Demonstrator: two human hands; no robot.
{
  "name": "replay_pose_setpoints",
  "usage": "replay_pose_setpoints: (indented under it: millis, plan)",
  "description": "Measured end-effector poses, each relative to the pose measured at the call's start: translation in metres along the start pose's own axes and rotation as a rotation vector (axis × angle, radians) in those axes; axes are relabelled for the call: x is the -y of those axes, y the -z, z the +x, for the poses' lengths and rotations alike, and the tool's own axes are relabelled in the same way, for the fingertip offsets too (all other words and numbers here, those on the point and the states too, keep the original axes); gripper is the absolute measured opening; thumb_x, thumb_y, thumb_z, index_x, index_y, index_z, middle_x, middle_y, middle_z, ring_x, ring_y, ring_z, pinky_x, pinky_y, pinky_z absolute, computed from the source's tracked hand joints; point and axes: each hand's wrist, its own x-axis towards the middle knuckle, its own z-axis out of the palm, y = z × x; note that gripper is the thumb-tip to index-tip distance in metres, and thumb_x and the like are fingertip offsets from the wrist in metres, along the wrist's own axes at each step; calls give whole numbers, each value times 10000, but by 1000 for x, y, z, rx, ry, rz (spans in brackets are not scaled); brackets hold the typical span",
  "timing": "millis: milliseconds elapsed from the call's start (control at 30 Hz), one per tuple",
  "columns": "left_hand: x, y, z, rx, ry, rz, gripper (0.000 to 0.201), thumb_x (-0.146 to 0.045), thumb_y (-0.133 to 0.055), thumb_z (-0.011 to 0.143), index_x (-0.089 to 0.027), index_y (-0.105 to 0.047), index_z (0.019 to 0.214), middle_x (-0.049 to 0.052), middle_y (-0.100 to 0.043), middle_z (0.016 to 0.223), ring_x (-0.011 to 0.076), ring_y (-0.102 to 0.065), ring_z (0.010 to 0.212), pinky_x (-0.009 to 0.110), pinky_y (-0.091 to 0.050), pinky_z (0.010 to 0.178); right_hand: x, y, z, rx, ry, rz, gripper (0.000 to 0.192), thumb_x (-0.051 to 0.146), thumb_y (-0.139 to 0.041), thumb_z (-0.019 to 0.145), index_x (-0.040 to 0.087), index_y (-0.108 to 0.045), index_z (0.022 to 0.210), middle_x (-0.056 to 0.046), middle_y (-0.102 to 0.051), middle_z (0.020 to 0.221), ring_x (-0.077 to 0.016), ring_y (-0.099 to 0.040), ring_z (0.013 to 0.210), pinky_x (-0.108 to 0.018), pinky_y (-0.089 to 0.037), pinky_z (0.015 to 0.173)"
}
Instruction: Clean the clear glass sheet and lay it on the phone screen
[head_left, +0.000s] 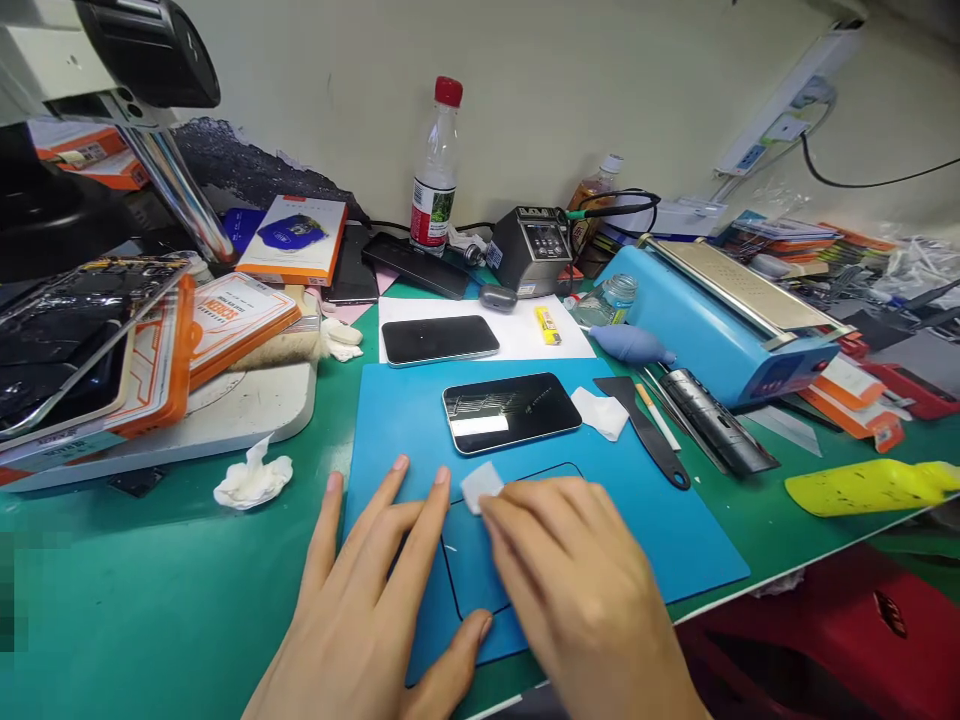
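White pad pinched over a black-edged panel

On the desk (150,600), the bottle with a red cap (433,170) stands upright at the back; I can't tell whether there is liquid in it. A second bottle (592,192) behind the soldering station (531,252) looks amber inside. The glass jar (616,297) sits tilted near the blue machine (720,320), its contents unclear. The yellow bottle (862,488) lies on its side at my right and is opaque.

My right hand (581,570) has its fingertips together, clamped on a small white pad (480,487). My left hand (367,590) is spread with fingers apart, gripping nothing. The clear panel (474,562) with its black border lies on the blue mat (690,560) between my hands, partly hidden under the right one.

Just beyond it, a dark phone (512,412) lies across the mat, with a white wipe (601,412) at its right end, then a black spatula (649,440). Another phone (440,340) and a yellow lighter (548,325) rest on a white sheet (517,335). Crumpled tissue (253,480) sits left of the mat.

An orange-and-white box (240,318) seems to read "SCREEN"; the red-capped bottle's label is too small to read.
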Motion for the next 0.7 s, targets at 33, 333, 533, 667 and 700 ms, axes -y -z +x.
replay_pose_setpoints:
  millis: [33,333,533,667,700]
  plan:
    - [0,0,0,-4,-5,2,787,-385,-618,1034,-93,-310,1696,80,-741,1373,299,-439,1593,470,48,1376,1,0,0,18,17,42,170,117,-573,1075,173,-727,1120,-45,-737,1008,-208,-602,922,-374,-420,821]
    - [2,-2,-2,-11,-6,-18,777,-396,-611,1040,-95,-317,1694,86,-749,1357,304,-482,1568,460,29,1379,2,-1,3,-7,-49,-48,158,134,-580,1077,174,-732,1083,-49,-743,1017,-222,-606,931,-386,-409,831]
    - [-5,-2,0,1,81,-44,747,-353,-550,1050,-130,-266,1703,79,-762,1335,291,-460,1585,499,-6,1379,-9,8,-6,-31,-71,-70,166,152,-570,1087,193,-731,1090,-42,-752,1022,-218,-615,940,-385,-407,844]
    - [-4,-3,-2,10,52,-37,758,-379,-573,1048,-131,-279,1701,82,-758,1346,298,-462,1582,481,9,1378,-9,6,-6,-48,-90,-135,151,158,-595,1076,187,-739,1108,-60,-757,1039,-232,-621,937,-395,-415,835]
    - [-3,-4,-2,10,29,-28,766,-383,-590,1043,-121,-291,1698,86,-756,1352,301,-470,1576,470,16,1378,-5,4,-5,-29,-65,-82,169,135,-582,1074,185,-738,1118,-57,-758,1034,-227,-627,936,-391,-418,828]
